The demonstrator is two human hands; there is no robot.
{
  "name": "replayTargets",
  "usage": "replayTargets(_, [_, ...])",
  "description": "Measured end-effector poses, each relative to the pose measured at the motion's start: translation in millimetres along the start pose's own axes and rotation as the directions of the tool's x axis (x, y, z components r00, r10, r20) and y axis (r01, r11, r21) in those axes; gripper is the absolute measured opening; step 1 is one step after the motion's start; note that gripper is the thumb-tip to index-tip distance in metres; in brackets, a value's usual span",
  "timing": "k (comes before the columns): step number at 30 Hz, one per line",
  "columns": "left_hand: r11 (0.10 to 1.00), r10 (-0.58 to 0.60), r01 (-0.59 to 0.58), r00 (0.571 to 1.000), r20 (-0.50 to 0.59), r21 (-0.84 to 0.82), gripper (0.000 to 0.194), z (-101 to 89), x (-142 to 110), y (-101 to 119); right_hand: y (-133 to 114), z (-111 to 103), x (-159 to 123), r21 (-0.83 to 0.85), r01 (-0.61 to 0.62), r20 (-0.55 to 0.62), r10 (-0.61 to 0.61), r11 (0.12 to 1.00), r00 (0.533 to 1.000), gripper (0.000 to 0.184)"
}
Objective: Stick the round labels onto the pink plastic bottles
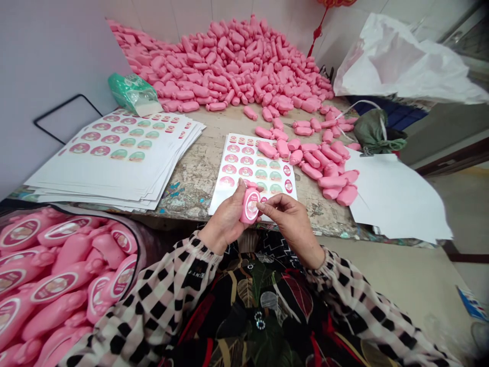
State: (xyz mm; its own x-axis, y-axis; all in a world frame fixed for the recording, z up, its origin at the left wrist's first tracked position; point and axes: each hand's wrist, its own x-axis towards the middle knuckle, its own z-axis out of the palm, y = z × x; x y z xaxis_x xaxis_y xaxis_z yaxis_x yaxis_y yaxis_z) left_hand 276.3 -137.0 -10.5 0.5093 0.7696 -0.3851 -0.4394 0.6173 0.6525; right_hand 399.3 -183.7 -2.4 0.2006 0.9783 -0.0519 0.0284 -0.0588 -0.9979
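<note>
A small pink plastic bottle (250,205) with an oval pink-and-white label on its front is held upright in my left hand (228,216), thumb along its side. My right hand (292,219) is closed in a pinch, its thumb and forefinger touching the label's right edge; anything between those fingertips is too small to make out. Just beyond my hands lies a sheet of stickers (239,162), printed with rows of pink and green labels. Part of it is hidden by my hands and by loose pink bottles (268,150) at its upper right.
A big heap of pink bottles (237,61) fills the table's back. Stacked sticker sheets (114,173) lie left, under a green plastic packet (132,92). Labelled bottles fill a bag (139,229) at lower left. White paper (397,196) and a dark green pouch (376,131) are right.
</note>
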Motion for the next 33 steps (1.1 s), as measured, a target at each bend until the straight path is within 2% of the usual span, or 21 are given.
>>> replayTargets(11, [1.000,0.004,-0.004,1.000,0.000,0.008,0.054,0.2,0.1,-1.3,1.2,-1.0,1.3,-0.044,-0.024,-0.028,0.022,0.999,0.999,0.021])
replayTargets(27, [1.000,0.000,0.000,0.999,0.034,-0.006,0.059,0.4,1.5,-3.0,1.3,-0.3,-0.9,0.015,-0.043,-0.005,0.043,0.999,0.999,0.023])
replayTargets(33, [1.000,0.006,-0.005,0.999,0.035,-0.025,0.059,0.9,3.5,-5.1,-1.5,1.2,-1.7,0.006,-0.045,-0.052,0.046,0.999,0.998,0.022])
